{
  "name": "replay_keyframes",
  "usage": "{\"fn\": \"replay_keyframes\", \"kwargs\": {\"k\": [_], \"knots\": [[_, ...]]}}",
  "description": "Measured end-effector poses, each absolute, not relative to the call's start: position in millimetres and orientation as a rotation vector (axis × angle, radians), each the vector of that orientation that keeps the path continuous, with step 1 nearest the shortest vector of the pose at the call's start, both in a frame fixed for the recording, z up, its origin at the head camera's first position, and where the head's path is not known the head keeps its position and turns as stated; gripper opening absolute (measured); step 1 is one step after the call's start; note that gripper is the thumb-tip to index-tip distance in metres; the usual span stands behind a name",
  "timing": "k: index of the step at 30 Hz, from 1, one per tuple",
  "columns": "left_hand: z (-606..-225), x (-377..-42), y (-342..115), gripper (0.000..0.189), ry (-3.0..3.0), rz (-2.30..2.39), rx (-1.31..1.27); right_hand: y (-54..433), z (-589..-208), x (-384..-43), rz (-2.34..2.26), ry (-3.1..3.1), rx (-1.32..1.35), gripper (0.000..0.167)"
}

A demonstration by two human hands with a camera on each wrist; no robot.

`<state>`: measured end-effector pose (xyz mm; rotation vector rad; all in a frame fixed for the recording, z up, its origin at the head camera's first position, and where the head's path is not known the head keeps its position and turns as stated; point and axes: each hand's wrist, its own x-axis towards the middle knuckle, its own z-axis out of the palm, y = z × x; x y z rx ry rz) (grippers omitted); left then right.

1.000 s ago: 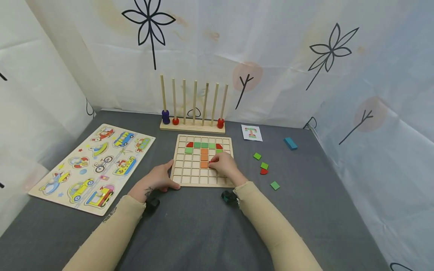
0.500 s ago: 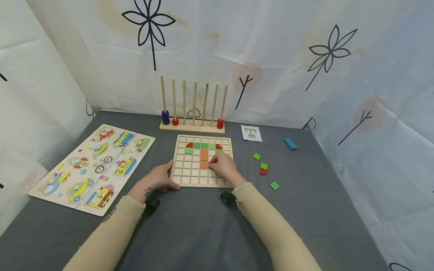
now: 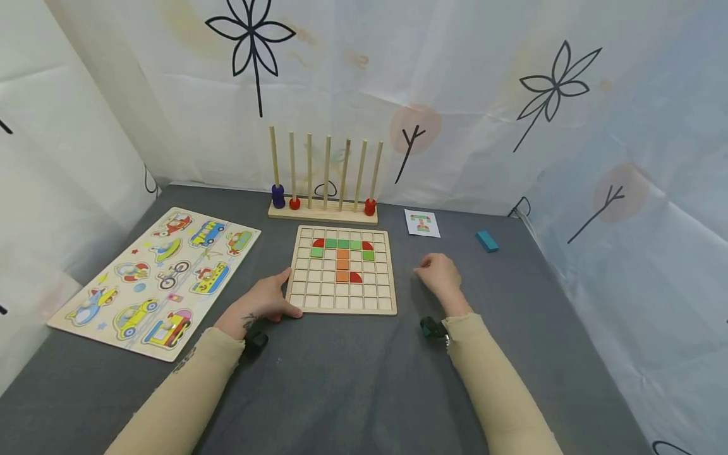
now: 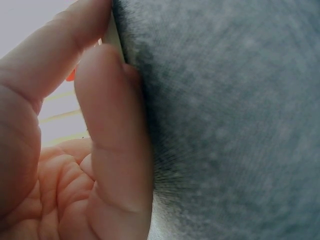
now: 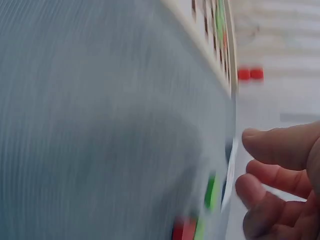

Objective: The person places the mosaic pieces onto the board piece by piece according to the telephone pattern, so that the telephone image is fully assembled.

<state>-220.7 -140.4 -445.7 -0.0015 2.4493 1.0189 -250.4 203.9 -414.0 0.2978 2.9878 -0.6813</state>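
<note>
A wooden grid board (image 3: 318, 302) lies on the grey table, with red, green and orange tiles set in some squares. My left hand (image 3: 266, 298) holds its near left corner, thumb at the front edge and fingers at the left side. A red quarter-round tile (image 3: 355, 277) sits in a square beside the lower orange tile (image 3: 342, 277). To the right of the board is my right hand (image 3: 439, 276), holding nothing, its thumb and loosely bent fingers apart. In the right wrist view, a green tile (image 5: 211, 192) and a red tile (image 5: 184, 229) lie below the fingers, blurred; the hand hides them in the head view.
Behind the board stands a peg rack (image 3: 324, 213) with tall rods and a few beads. A picture card (image 3: 423, 224) and a blue block (image 3: 486, 241) lie at the back right. A large vehicle puzzle (image 3: 142, 289) covers the left side.
My right hand has let go of the red quarter-round tile on the board and moved right, over the loose tiles. The left hand has stayed at the board's corner.
</note>
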Motion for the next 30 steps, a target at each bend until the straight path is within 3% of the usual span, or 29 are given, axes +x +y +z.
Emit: {"fn": "replay_keyframes", "kwargs": {"k": [5, 11, 25, 30], "knots": [[-443.8, -219.5, -140.4, 0.111, 2.448, 1.019, -0.010, 237.8, -413.0, -238.8, -0.529, 2.936, 0.464, 0.026], [-442.3, -218.0, -141.7, 0.111, 2.466, 1.025, 0.010, 246.7, -417.8, -231.9, -0.462, 2.855, 0.537, 0.037], [-443.0, -217.8, -140.8, 0.111, 2.467, 1.031, -0.008, 232.1, -425.1, -229.4, -0.496, 2.942, 0.526, 0.019], [-442.3, -217.0, -139.1, 0.111, 2.463, 1.040, 0.001, 227.0, -426.6, -230.7, -0.531, 3.017, 0.433, 0.005]]}}
